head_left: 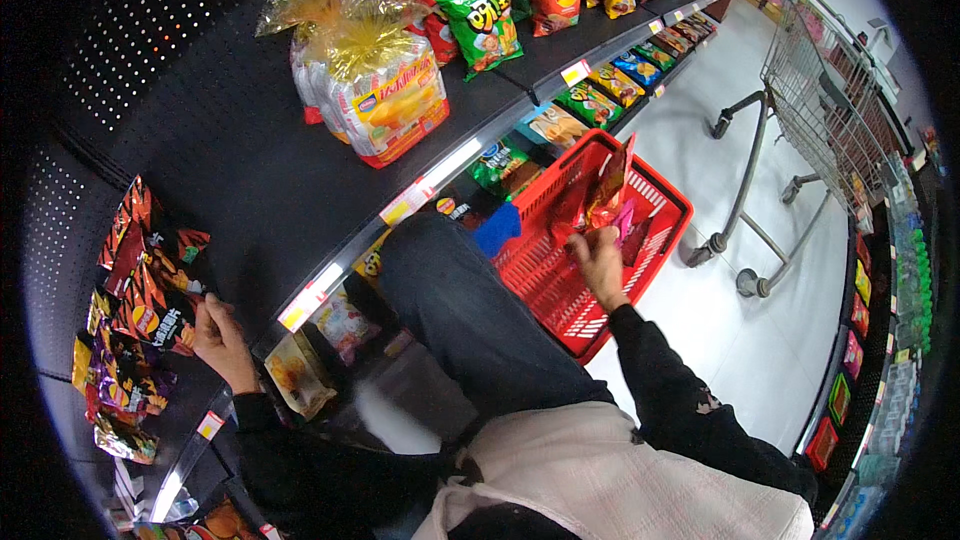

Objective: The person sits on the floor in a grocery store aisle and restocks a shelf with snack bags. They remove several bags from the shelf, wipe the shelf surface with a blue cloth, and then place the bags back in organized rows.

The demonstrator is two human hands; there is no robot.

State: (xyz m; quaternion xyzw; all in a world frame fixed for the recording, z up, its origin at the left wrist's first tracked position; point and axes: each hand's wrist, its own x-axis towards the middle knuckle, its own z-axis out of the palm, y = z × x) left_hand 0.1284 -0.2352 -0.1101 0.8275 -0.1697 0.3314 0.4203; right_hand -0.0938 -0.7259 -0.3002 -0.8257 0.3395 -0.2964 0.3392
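Note:
On the black shelf at left, my left hand pinches the edge of a black and orange Lay's chip bag. Beside that bag stands a purple and black chip bag. My right hand reaches into a red plastic shopping basket on the floor. Its fingers are at a red snack packet, with a pink packet close by. Whether they grip either one is hidden by the hand.
Bagged bread with gold ties and a green snack bag stand farther along the shelf. A lower shelf holds more packets. A metal shopping cart stands in the aisle. My bent knee is against the shelf edge.

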